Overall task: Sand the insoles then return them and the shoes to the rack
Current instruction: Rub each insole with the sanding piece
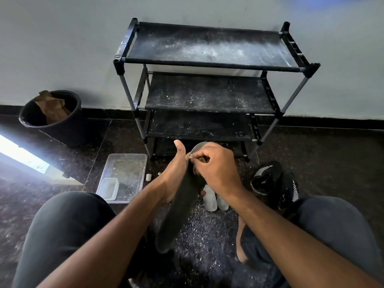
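sanding is the step now: left hand (174, 175) holds the dark insole (182, 204) up above the floor, right hand (216, 165) pinches a small abrasive piece on its toe end. next, probably more strokes; rack (207, 65) waits behind.

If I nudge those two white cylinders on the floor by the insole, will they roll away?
Probably. The white cylinders lie on their sides on smooth polished floor, so a sideways push should roll them. The sanding dust around them may slow them slightly. They look small, likely light.

Bare forearms, no sleeves; dark grey trousers (62, 221) (both knees).
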Demonstrator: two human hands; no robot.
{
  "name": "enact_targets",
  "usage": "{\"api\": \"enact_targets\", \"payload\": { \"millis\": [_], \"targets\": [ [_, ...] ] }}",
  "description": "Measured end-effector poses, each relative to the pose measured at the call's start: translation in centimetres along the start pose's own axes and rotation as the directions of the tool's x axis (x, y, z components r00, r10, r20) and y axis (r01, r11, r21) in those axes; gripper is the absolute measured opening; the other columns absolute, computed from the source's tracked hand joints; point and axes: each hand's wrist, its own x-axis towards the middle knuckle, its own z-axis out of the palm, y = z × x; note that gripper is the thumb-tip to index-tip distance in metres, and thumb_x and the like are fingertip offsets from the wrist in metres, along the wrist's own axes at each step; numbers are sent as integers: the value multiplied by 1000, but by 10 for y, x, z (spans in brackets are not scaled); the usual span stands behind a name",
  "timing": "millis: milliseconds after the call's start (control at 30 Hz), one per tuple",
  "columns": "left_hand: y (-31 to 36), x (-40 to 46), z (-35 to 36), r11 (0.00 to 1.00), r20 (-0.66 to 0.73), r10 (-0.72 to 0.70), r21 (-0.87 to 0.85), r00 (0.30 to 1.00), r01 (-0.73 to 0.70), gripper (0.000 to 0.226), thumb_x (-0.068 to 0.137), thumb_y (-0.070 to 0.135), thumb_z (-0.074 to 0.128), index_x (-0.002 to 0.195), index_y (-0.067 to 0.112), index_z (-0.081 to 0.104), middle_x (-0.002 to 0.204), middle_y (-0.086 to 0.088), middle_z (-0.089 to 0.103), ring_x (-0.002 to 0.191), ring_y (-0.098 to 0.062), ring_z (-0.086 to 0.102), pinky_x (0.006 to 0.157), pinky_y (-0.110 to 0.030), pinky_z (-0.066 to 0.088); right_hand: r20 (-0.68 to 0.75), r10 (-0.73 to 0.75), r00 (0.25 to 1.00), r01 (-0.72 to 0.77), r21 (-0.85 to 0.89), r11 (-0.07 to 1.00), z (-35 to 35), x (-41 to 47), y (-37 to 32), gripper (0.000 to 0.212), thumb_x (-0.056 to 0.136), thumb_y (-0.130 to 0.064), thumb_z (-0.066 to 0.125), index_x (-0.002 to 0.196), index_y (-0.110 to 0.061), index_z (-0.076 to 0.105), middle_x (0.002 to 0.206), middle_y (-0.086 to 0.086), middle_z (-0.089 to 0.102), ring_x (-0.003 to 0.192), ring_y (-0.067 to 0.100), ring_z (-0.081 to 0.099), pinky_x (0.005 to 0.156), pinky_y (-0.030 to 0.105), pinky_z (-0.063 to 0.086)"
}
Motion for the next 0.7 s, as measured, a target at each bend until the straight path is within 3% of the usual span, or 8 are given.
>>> {"api": "enact_targets", "payload": {
  "millis": [200,267,400,533,700],
  "targets": [
    [-2,0,4,999,52,-15,38,999,13,96,87,84,4,147,26,51,100,-18,72,79,-30,70,67,-42,55,-204,74,976,-77,-8,997,-12,17,8,12,82,-3,76,77,-14,76,80,-7,66,76,1,64,68,6,45],
    [-1,-2,5,997,20,-18,74,1000,16,94,89,82,3,142,22,54,106,-24,72,79,-30,73,67,-43,58,-158,37,987,-43,-30,999,-9,13,6,9,82,-4,77,79,-13,77,81,-7,66,77,1,63,69,6,46],
    [0,-3,3,990,-52,-19,139,998,26,92,92,81,6,131,20,63,121,-29,70,104,-40,74,93,-57,60,-27,-30,999,29,-44,999,-2,6,2,5,81,-6,80,83,-10,78,83,-5,66,77,3,63,69,6,46],
    [0,-2,6,993,-9,-6,121,1000,7,85,90,83,6,137,37,59,114,-33,67,79,-29,72,62,-39,58,-142,35,989,-41,-44,998,-13,19,9,8,82,-5,79,81,-12,77,82,-6,65,76,0,61,70,6,45],
    [1,-9,10,992,9,-14,127,1000,13,85,94,76,-1,138,25,52,89,-21,65,59,-19,69,52,-33,57,-63,-4,998,-1,-79,997,-5,10,5,7,82,-5,79,83,-12,78,84,-5,65,77,1,62,71,7,48]
  ]
}}
